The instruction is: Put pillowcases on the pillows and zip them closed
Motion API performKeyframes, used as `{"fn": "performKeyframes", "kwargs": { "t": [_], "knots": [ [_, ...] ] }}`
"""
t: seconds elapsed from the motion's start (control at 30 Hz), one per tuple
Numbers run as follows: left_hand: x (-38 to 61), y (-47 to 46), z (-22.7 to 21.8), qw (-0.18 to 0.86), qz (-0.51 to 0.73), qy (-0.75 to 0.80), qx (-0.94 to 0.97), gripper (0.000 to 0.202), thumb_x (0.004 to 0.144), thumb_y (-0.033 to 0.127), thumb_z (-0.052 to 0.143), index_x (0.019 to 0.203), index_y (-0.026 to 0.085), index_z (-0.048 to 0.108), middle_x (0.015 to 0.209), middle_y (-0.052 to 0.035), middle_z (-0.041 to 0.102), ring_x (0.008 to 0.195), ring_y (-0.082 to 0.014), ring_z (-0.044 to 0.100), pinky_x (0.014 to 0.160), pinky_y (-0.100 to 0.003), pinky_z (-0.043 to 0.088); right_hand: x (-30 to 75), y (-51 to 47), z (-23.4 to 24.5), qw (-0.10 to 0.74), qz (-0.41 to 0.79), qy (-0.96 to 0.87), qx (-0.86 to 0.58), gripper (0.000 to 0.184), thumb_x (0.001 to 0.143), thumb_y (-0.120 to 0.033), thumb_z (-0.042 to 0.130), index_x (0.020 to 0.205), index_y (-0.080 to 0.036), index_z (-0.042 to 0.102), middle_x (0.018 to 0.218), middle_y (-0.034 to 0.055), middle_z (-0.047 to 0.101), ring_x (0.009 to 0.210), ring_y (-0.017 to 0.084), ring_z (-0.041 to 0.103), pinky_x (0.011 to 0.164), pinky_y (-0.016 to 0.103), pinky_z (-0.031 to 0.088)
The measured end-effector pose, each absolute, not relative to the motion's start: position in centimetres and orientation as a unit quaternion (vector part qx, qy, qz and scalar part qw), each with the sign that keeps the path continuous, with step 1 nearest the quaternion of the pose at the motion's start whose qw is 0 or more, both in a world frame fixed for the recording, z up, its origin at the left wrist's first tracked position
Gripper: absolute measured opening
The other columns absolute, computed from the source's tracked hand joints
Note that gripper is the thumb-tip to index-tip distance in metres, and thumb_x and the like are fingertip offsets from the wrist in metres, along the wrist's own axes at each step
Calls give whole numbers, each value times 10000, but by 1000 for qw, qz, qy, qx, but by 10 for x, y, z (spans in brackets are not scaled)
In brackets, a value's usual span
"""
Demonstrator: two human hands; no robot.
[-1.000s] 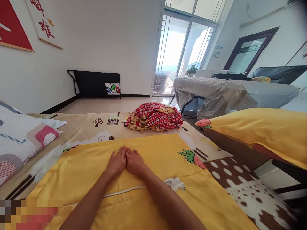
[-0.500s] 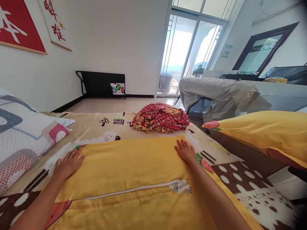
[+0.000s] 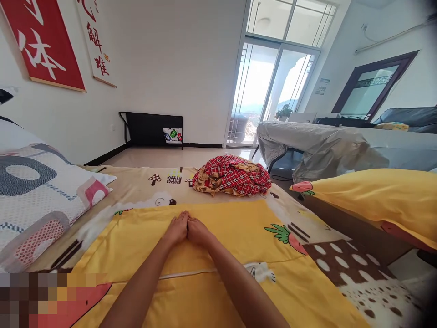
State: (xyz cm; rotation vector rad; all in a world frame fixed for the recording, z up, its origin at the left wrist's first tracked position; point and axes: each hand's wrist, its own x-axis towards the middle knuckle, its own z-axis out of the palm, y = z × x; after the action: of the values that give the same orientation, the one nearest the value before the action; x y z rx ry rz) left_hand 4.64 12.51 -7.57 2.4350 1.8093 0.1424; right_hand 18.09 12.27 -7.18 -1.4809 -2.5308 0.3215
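A yellow pillowcase (image 3: 235, 232) with a white zip line and strawberry print lies flat on the bed before me. My left hand (image 3: 177, 229) and my right hand (image 3: 198, 231) rest side by side on its middle, palms down, fingers stretched out and touching each other. Neither hand holds anything. Beyond them a crumpled red checked cloth (image 3: 232, 175) sits near the bed's far edge.
A patterned white, grey and pink pillow (image 3: 37, 196) lies at the left. Another yellow pillow (image 3: 378, 198) sits at the right across a gap. A covered table (image 3: 327, 143) stands behind. A black folded frame (image 3: 150, 129) leans against the far wall by the glass doors.
Half a second ago my hands were spread wide at the pillowcase's left and right ends. They have slid back together to its middle, as they were a second ago.
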Motion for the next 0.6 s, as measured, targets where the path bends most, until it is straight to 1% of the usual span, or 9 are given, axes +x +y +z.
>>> {"fn": "performKeyframes", "kwargs": {
  "t": [0.07, 0.1, 0.17, 0.27, 0.43, 0.6],
  "knots": [
    [49, 125, -75, 56, 50, 605, 792, 578, 904, 219, 205, 1472, 151, 286, 1550, -53, 249, 1431, -166, 235, 1164, -391, 222, 178, 129, -83, 104, 112, -856, -493, 545, 952, -271, 254, 1492, -198, 278, 1537, 37, 281, 1419, 168, 242, 1145, 376, 214],
    [48, 125, -75, 57, 52, 611, 788, 574, 915, 245, 194, 1476, 163, 279, 1557, -39, 228, 1439, -170, 211, 1172, -415, 199, 181, 133, -86, 106, 113, -855, -495, 538, 968, -302, 222, 1496, -206, 263, 1544, 38, 264, 1425, 173, 226, 1149, 401, 198],
    [42, 128, -74, 57, 52, 621, 780, 572, 927, 303, 193, 1481, 183, 268, 1565, -19, 196, 1449, -179, 176, 1179, -459, 158, 189, 140, -88, 105, 118, -850, -502, 538, 983, -395, 195, 1494, -241, 264, 1552, 41, 242, 1435, 187, 198, 1152, 444, 164],
    [37, 131, -75, 60, 48, 627, 775, 581, 925, 335, 216, 1486, 184, 252, 1569, -10, 172, 1453, -178, 154, 1181, -483, 125, 196, 143, -81, 95, 133, -844, -511, 554, 977, -481, 205, 1491, -282, 265, 1563, 35, 208, 1446, 177, 155, 1159, 443, 119],
    [38, 131, -75, 63, 45, 630, 773, 584, 925, 335, 229, 1485, 172, 250, 1567, -13, 177, 1452, -177, 160, 1181, -488, 123, 194, 136, -69, 77, 153, -838, -518, 564, 977, -484, 202, 1495, -269, 258, 1571, 39, 170, 1451, 160, 123, 1167, 420, 84],
    [38, 131, -76, 62, 44, 630, 773, 583, 930, 347, 219, 1487, 178, 246, 1569, -7, 164, 1453, -174, 154, 1179, -485, 126, 194, 137, -71, 72, 146, -839, -519, 567, 979, -490, 173, 1499, -278, 243, 1574, 25, 157, 1452, 151, 111, 1169, 415, 75]
  ]
}}
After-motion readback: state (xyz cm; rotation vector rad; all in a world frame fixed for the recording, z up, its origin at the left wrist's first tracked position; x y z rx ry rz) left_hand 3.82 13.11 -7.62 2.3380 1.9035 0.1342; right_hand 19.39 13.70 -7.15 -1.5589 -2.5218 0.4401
